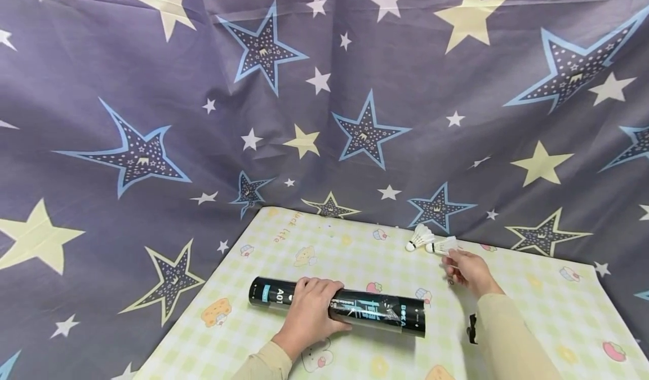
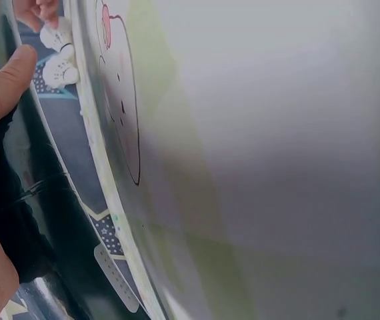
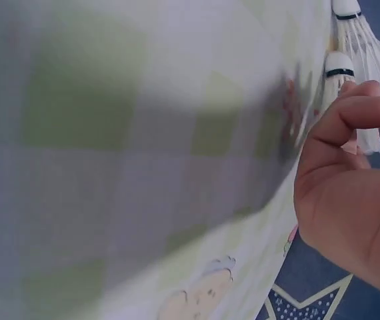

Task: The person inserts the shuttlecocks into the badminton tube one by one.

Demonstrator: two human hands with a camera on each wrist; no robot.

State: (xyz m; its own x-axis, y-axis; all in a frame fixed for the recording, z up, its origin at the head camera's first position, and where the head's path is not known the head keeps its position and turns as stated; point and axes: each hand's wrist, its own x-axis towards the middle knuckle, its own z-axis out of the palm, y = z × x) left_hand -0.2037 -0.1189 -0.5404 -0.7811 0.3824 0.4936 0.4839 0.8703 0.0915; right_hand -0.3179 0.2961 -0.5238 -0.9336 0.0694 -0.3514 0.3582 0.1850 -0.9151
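My left hand (image 1: 312,311) grips a black shuttlecock tube (image 1: 372,310) round its middle, fingers over the top. The tube lies crosswise at the front of the table, its right end tipped slightly toward me. Toward the back right, my right hand (image 1: 470,268) pinches the feather skirt of a white shuttlecock (image 1: 439,247), whose cork tip points left. Close beside it sits a second shuttlecock (image 1: 419,237), feathers angled up and to the right. In the right wrist view, curled fingers (image 3: 350,117) cover part of the pinched shuttlecock's feathers.
A green-and-white checked cloth (image 1: 284,239) with cartoon prints covers the table. Behind and to the left hangs a dark curtain (image 1: 304,109) with stars, right at the table's back edge. A small black object (image 1: 472,329) shows beside the right sleeve.
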